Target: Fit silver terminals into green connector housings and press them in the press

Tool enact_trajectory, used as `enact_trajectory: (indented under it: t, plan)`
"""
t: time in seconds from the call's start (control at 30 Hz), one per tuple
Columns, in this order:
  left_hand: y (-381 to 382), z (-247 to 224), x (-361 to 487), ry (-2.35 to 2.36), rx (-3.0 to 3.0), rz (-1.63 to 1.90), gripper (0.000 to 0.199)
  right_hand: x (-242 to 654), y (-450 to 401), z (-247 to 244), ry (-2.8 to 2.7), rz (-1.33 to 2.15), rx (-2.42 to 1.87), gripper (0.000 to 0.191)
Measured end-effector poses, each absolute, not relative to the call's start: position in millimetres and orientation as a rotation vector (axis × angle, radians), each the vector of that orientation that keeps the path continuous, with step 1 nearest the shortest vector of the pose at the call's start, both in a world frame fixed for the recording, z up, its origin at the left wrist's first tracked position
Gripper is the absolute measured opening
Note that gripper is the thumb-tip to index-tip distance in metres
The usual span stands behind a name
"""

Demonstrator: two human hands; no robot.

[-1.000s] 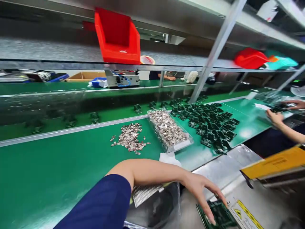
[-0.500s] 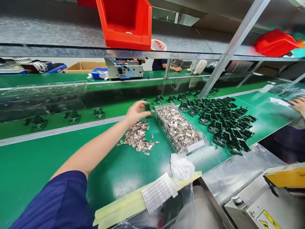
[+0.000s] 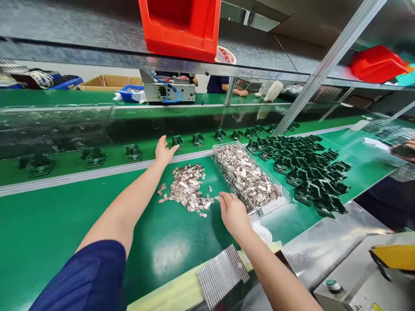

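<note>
Fingers [image 3: 170,149] of your outstretched left hand [image 3: 163,152] spread, empty | small dark green circuit board [image 3: 177,141] just beyond fingertips | right hand [image 3: 232,213] loosely open beside loose silvery metal clips [image 3: 186,189]

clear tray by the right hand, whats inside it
The clear tray is heaped with small shiny metal pieces. The heap hides its floor and anything lower down.

Bare green mat [image 3: 48,224] at left, loose metal pile [image 3: 186,190], clear tray [image 3: 248,175] crowding right.
</note>
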State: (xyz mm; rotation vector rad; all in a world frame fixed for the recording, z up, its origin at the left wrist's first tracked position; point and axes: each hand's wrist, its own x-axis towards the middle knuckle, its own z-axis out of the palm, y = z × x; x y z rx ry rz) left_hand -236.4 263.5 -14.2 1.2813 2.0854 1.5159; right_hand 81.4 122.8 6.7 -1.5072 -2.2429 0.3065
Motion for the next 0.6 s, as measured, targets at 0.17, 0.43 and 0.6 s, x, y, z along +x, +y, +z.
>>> enact_trajectory:
  t: [0.17,0.43,0.6]
  plan:
    - [160,-26,-298,2.342,1.333,1.594,0.051,70,150,-9,-2.277,0.367,-1.652,0.005]
    - [169,-22,-371,2.444,1.242,1.154,0.104,79,147,-11,-2.300,0.442,-1.605,0.009]
    - [186,-10,-368,2.351,1.193,1.136,0.087,94,129,-5,-2.032,0.807,-1.396,0.017]
